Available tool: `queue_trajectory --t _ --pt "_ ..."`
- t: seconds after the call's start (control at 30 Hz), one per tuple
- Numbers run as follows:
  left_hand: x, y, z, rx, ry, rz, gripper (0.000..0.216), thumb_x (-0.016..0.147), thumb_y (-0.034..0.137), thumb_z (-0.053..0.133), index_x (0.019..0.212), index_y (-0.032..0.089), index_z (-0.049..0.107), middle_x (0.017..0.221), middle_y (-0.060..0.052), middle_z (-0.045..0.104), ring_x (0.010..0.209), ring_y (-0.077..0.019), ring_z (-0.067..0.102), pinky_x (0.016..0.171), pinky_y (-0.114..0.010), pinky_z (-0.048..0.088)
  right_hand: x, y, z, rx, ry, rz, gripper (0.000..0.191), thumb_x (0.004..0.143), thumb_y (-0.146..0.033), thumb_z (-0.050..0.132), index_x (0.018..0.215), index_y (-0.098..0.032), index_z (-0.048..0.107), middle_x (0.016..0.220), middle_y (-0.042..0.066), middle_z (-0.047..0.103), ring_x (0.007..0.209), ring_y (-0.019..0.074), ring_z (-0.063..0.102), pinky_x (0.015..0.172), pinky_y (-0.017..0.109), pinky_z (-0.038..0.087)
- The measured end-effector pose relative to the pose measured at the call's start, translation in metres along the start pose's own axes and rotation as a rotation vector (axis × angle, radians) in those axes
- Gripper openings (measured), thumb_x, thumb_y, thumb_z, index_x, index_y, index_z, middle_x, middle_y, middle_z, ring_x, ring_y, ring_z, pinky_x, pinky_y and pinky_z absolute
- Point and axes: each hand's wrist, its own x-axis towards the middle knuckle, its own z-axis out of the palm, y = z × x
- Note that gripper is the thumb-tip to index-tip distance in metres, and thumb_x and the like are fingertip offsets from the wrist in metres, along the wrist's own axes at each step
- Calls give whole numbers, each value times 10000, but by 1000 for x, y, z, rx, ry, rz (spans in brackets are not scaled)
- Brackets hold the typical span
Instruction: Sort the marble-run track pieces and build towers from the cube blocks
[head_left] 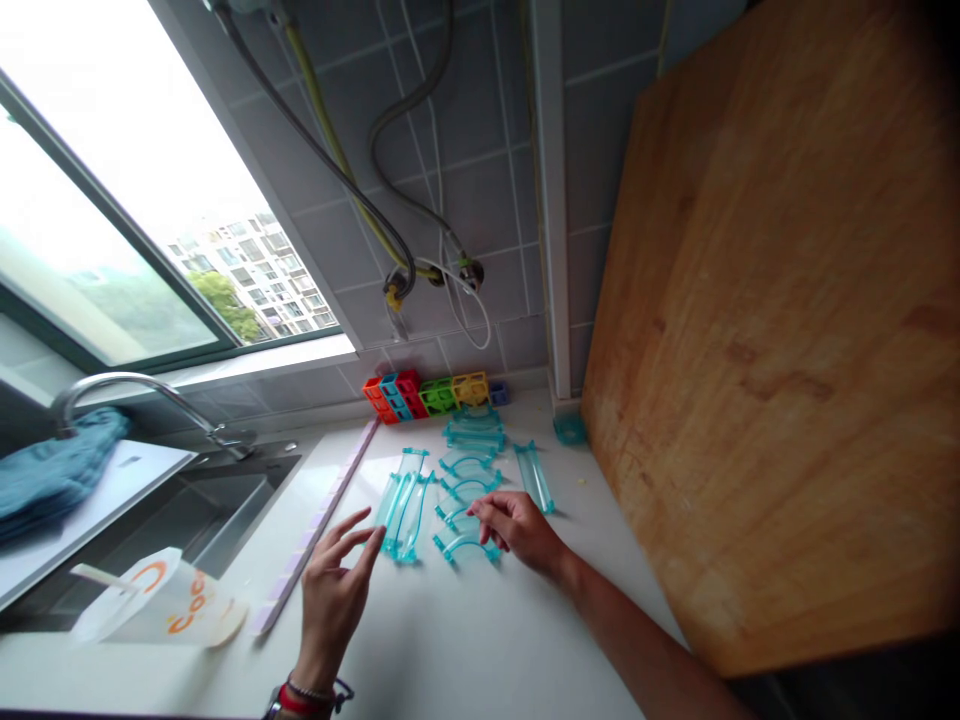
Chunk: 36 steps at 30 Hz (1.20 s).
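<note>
Several clear turquoise track pieces lie on the white counter (450, 640): straight ones (403, 510) on the left, curved ones (469, 480) in the middle, one straight piece (534, 476) to the right. My left hand (335, 585) hovers open, fingers spread, fingertips close to the straight pieces and holding nothing. My right hand (517, 528) rests with curled fingers on a curved piece (465, 545) at the front of the pile. A row of coloured blocks (427, 393) stands against the wall behind.
A long pale lilac strip (319, 520) lies along the sink's edge. The sink (187, 515) with a tap (142, 395) is at left, a tipped paper cup (161, 600) in front. A large wooden board (780, 320) leans at right. A blue cloth (52, 465) lies far left.
</note>
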Motion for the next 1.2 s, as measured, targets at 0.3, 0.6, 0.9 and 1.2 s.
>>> queue_trajectory --t 0.3,0.6,0.9,1.2 --pt "46 -51 2 -51 40 -197 471 805 652 695 958 223 813 1181 -109 777 1167 -335 691 904 -418 581 -1 3 2 -24 -2 14 323 921 -438 638 829 -141 722 626 1 657 483 84 443 490 231 330" --pt "141 -102 31 -68 -135 -293 499 822 616 685 1052 182 774 1009 -116 809 899 -275 765 674 -319 592 1 8 1 -34 -1 36 329 914 -451 645 835 -141 722 617 3 645 489 88 438 480 227 322" --pt "162 -126 49 -46 -367 -308 273 996 375 645 1120 135 685 1099 -75 723 989 -206 708 884 -415 601 0 7 3 -40 -9 52 316 904 -439 652 882 -136 739 623 -2 635 503 93 461 492 224 336" --pt "184 -104 42 134 -379 -196 295 993 371 650 1179 143 674 1167 -90 711 1036 -222 701 917 -440 591 -1 7 2 -56 0 46 327 900 -450 652 874 -138 743 627 0 636 509 97 452 505 235 335"
